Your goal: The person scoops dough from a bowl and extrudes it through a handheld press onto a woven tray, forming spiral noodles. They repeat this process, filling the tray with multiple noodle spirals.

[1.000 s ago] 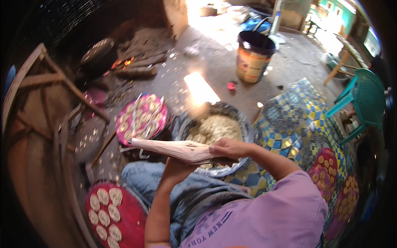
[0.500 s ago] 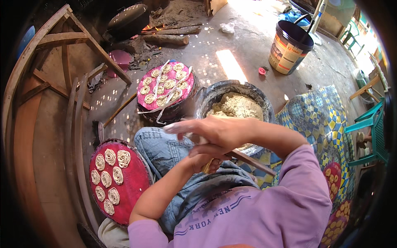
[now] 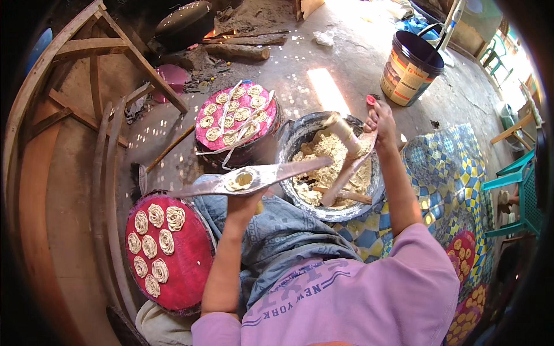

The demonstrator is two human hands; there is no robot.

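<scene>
My left hand (image 3: 245, 203) is closed beneath a wooden press body (image 3: 297, 168), a long flour-dusted piece held level over my lap, with a round opening (image 3: 243, 180) showing pale dough. My right hand (image 3: 378, 121) grips a second wooden piece (image 3: 363, 151), raised and tilted, with a short cylindrical plunger (image 3: 343, 130) jutting from it above a dark basin (image 3: 285, 144). Crumbly dough (image 3: 311, 176) fills much of the basin, and a stick (image 3: 355, 196) lies in it. Beside me, pink trays (image 3: 210, 104) and red trays (image 3: 184, 271) carry coiled noodle nests (image 3: 166, 242).
A wooden frame (image 3: 86, 47) stands at left, near a broom (image 3: 170, 147). Behind are a dark pot (image 3: 179, 26), burning logs (image 3: 236, 51) and a bucket (image 3: 412, 69). A patterned mat (image 3: 438, 173) lies at right, beside green chairs (image 3: 516, 196).
The two wooden pieces, earlier together in both hands, are now apart. My right hand has risen to the upper right with the plunger piece; my left has stayed low with the body.
</scene>
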